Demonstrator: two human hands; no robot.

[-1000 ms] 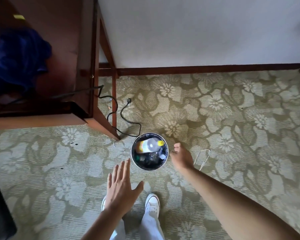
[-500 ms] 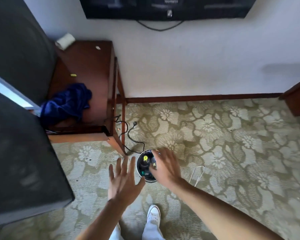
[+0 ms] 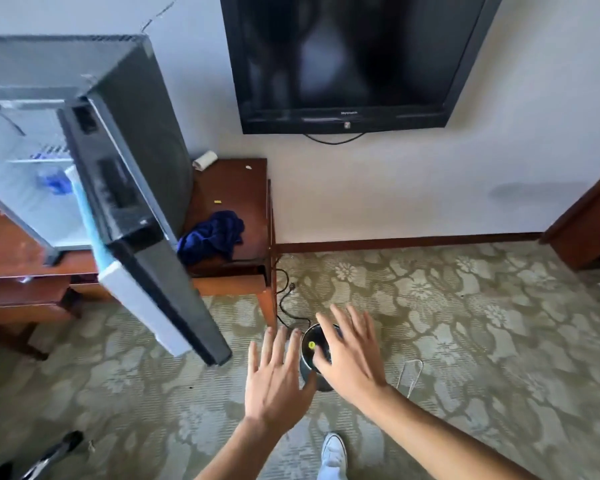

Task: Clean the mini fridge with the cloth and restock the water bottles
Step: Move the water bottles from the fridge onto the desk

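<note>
Both hands are hanging open over the floor with fingers spread and nothing held. The right hand [image 3: 352,355] is hovering above the small round bin [image 3: 309,362], its fingers crossing the far rim; whether they are touching it is not clear. The left hand [image 3: 278,375] is floating just beside the bin's left side, palm down, empty. Inside the bin a yellow bottle cap [image 3: 311,345] is showing, with the rest of the contents hidden by the right hand.

Further out, the blue cloth [image 3: 211,237] is lying crumpled on the dark wooden table [image 3: 236,188], just right of the mini fridge [image 3: 32,174]. The fridge is standing on the table with its door [image 3: 136,216] swung wide, leaning out between the hands and the interior. Something blue is sitting on an inner shelf, too blurred to name.

The step in hand is probably going for the cloth, since the bin needs nothing more. To do it well, the nearer left hand should be travelling up and round the free edge of the open door, gathering the cloth in one bunch, while the right hand is steadying the door so wiping is not swinging it shut
</note>
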